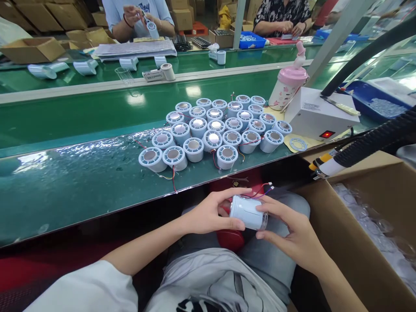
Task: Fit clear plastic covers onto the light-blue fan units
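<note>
Above my lap I hold a light-blue cylindrical housing (pixel 246 212) on its side, with a clear plastic cover (pixel 264 220) at its right end and thin wires with white plugs (pixel 269 185) sticking up behind it. My left hand (pixel 216 212) grips its left end between thumb and fingers. The fingers and thumb of my right hand (pixel 287 225) close round the clear right end. On the bench ahead stand many matching blue housings (pixel 194 149), upright, with round silvery discs in their ringed tops and coloured wires trailing from several.
A white box with a lit red switch (pixel 320 115) stands right of the housings, near a pink-lidded cup (pixel 287 86). A black hose (pixel 377 141) hangs over a cardboard box (pixel 364 251) of clear plastic parts. Co-workers' hands (pixel 133 17) work across the green belt (pixel 107 108).
</note>
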Motion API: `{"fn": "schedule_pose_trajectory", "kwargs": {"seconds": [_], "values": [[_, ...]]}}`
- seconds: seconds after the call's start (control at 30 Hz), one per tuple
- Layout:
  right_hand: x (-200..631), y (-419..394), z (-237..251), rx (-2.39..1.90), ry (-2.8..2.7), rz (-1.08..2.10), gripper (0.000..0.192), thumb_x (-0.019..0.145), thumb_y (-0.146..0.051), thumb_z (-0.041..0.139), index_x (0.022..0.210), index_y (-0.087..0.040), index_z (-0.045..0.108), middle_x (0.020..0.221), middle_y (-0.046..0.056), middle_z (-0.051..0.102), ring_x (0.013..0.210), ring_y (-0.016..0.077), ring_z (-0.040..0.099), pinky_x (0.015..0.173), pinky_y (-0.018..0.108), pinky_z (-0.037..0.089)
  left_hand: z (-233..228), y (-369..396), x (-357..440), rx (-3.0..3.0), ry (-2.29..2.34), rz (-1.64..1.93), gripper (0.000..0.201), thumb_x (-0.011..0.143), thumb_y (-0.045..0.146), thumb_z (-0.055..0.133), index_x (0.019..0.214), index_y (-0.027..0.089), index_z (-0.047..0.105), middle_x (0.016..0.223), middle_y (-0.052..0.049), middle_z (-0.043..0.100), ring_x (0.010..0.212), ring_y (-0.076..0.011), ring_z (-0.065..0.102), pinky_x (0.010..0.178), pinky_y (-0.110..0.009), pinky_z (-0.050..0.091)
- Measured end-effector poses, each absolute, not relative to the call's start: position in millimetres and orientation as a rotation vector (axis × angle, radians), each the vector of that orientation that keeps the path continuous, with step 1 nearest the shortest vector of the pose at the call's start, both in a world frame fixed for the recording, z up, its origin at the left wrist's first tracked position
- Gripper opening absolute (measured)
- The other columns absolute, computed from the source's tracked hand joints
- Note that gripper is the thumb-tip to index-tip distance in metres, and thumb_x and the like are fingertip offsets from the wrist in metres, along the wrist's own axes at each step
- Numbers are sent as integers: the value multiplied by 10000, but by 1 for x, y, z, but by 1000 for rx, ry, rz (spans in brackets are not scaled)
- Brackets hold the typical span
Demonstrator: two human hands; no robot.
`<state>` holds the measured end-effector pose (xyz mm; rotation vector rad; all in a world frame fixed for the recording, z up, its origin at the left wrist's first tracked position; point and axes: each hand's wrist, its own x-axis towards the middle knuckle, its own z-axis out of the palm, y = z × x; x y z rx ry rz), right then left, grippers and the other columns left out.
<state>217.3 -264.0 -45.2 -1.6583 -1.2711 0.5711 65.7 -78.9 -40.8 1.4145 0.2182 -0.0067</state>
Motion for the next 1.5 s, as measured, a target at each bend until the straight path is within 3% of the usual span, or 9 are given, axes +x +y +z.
{"fn": "schedule_pose_trajectory", "kwargs": {"seconds": [0.23, 0.43, 0.63, 0.87, 1.03, 1.2, 1.33, 1.5], "values": [[220, -263, -56, -1471, -990, 865, 398, 775, -244, 770, 1135, -264, 601, 1321, 88, 600, 1206, 270, 585, 970, 403, 543, -41, -77, 71, 1278, 224, 23, 838, 592, 138, 854, 1354, 261, 527, 1361, -92, 572, 1198, -264, 583, 1010, -374, 475], [221, -257, -102, -1338, -500, 586, 473, 709, -320, 805, 1097, -232, 549, 1175, 109, 659, 1080, 272, 646, 906, 433, 556, -68, -82, 142, 1038, 428, 72, 715, 524, 259, 905, 1185, 140, 658, 1142, -126, 703, 1096, -267, 635, 993, -385, 452], [249, -266, -138, -1379, -283, 237, 504, 757, -401, 743, 1142, -219, 474, 1226, 133, 617, 1142, 280, 615, 1012, 472, 470, -84, -102, 236, 1089, 315, -19, 611, 535, 311, 897, 1075, 98, 705, 1023, -122, 736, 957, -221, 671, 941, -358, 458], [283, -264, -144, -1333, -312, 193, 486, 748, -400, 750, 1119, -211, 499, 1198, 137, 635, 1124, 276, 625, 998, 457, 485, -79, -98, 267, 1174, 207, -76, 559, 586, 328, 869, 1060, 89, 691, 1002, -104, 723, 873, -183, 663, 861, -315, 482], [284, -266, -138, -1312, -430, 277, 470, 702, -391, 797, 1064, -223, 549, 1138, 110, 655, 1062, 269, 647, 895, 418, 556, -76, -85, 244, 1254, 165, -86, 589, 585, 245, 872, 1105, 129, 621, 1054, -84, 689, 966, -186, 640, 868, -299, 490], [261, -286, -106, -1351, -570, 471, 426, 661, -208, 852, 1033, -250, 648, 1190, 64, 657, 1102, 243, 629, 903, 341, 561, -62, -81, 187, 1385, 113, -151, 779, 540, 169, 890, 1233, 205, 534, 1248, -104, 607, 1036, -230, 632, 868, -349, 511], [245, -297, -67, -1467, -800, 563, 444, 720, -184, 817, 1100, -314, 627, 1236, 12, 636, 1157, 202, 594, 955, 288, 534, -41, -83, 149, 1600, -39, -79, 789, 608, 194, 864, 1318, 243, 523, 1302, -95, 589, 1163, -255, 588, 1026, -401, 449], [234, -299, -36, -1490, -867, 700, 430, 770, -250, 787, 1137, -353, 587, 1229, -9, 615, 1140, 184, 589, 926, 244, 542, -26, -84, 125, 1633, -109, -3, 790, 610, 162, 860, 1322, 288, 541, 1364, -94, 549, 1256, -273, 526, 974, -365, 512]]}}
